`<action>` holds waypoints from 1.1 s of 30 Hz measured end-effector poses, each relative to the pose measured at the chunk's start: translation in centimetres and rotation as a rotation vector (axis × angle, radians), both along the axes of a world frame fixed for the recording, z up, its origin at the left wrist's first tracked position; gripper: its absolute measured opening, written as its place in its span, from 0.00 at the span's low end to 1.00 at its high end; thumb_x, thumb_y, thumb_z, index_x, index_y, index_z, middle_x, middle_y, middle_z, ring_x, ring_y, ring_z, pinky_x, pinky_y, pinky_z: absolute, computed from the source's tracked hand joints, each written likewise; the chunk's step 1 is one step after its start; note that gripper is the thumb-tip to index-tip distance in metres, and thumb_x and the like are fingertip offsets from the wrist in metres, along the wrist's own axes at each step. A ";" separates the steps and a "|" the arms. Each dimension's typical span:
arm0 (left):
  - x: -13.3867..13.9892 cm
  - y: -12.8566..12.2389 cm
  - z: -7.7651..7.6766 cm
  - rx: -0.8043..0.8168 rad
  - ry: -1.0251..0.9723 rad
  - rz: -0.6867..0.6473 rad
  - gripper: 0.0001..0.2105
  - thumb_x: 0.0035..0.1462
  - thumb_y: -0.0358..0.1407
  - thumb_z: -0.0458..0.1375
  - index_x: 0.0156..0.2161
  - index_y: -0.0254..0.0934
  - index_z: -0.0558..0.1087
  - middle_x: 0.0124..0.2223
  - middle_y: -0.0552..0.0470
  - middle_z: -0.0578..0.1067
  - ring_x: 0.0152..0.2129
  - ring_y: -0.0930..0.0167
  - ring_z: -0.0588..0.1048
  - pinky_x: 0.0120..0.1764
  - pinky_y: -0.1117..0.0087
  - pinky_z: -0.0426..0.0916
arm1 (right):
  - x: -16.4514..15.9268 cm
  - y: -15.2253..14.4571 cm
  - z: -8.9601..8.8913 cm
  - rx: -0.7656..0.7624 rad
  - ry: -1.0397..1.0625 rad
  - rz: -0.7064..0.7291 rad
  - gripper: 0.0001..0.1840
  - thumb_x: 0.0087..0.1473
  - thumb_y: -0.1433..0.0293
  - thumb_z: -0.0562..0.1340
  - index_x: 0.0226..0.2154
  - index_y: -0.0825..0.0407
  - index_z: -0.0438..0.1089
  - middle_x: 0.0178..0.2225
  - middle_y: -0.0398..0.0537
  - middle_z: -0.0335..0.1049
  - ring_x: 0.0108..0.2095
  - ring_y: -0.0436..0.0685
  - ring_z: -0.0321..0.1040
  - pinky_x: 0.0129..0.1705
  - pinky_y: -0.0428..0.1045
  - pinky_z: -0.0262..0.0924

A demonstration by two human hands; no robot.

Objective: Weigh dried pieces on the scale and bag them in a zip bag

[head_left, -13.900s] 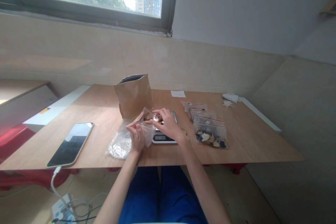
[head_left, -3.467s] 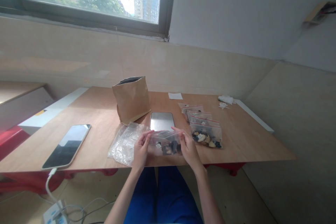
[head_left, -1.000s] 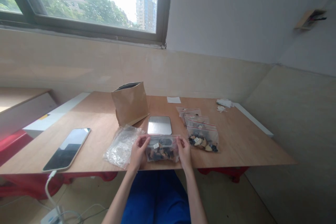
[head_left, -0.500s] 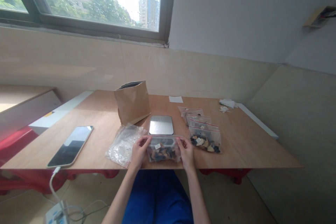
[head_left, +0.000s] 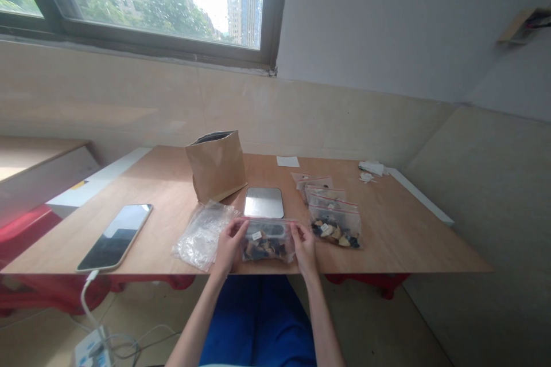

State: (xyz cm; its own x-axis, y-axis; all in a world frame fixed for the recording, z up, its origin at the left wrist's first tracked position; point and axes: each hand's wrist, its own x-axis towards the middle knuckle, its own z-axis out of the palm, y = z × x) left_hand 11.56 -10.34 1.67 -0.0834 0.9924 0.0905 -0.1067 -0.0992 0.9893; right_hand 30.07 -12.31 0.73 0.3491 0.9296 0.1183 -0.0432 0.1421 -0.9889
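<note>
A small clear zip bag (head_left: 267, 241) of dark and tan pieces, with a white label, lies flat at the table's near edge. My left hand (head_left: 227, 245) pinches its left end and my right hand (head_left: 303, 245) pinches its right end, fingers on the zip strip. The bag partly covers the front of a small kitchen scale (head_left: 264, 202) with a steel plate. To the right lies a row of several filled zip bags (head_left: 334, 226) with red strips. A heap of unfilled clear bags (head_left: 201, 233) rests by my left hand.
An open brown paper bag (head_left: 216, 164) stands behind the scale. A phone (head_left: 116, 229) on a white cable lies at the left on the wooden table (head_left: 400, 235). A white slip (head_left: 287, 161) and paper scraps (head_left: 371, 169) lie at the back. A wall borders the right side.
Earlier my hands filled the bag above the scale, then held it up by its top. In the last second it lies flat at the table edge, hands barely shifted.
</note>
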 end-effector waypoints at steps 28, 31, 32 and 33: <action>0.4 -0.6 1.1 0.011 -0.001 -0.069 0.16 0.44 0.47 0.62 0.33 0.36 0.73 0.34 0.48 0.75 0.35 0.66 0.73 0.39 0.68 0.66 | -0.3 -0.2 0.0 0.012 0.006 0.066 0.20 0.45 0.55 0.64 0.33 0.55 0.73 0.31 0.49 0.75 0.33 0.56 0.71 0.36 0.49 0.65; 0.3 -0.5 1.0 0.006 0.015 -0.065 0.14 0.45 0.46 0.62 0.31 0.36 0.75 0.34 0.48 0.76 0.34 0.66 0.73 0.38 0.69 0.66 | -0.3 -0.2 0.0 0.016 -0.004 0.077 0.18 0.45 0.56 0.64 0.32 0.54 0.74 0.31 0.49 0.76 0.34 0.57 0.72 0.39 0.50 0.65; 0.3 -0.4 0.9 0.005 0.019 -0.076 0.13 0.45 0.46 0.62 0.30 0.36 0.75 0.34 0.48 0.76 0.34 0.66 0.74 0.38 0.69 0.66 | -0.3 -0.1 0.0 0.017 -0.004 0.076 0.18 0.46 0.57 0.64 0.32 0.54 0.74 0.31 0.49 0.76 0.34 0.56 0.72 0.38 0.50 0.65; 0.2 -0.4 0.9 0.007 0.022 -0.089 0.13 0.46 0.45 0.62 0.29 0.36 0.75 0.34 0.47 0.76 0.34 0.66 0.74 0.38 0.69 0.66 | -0.3 -0.1 -0.1 0.018 -0.003 0.075 0.17 0.46 0.57 0.64 0.32 0.54 0.74 0.31 0.49 0.76 0.34 0.56 0.72 0.38 0.49 0.65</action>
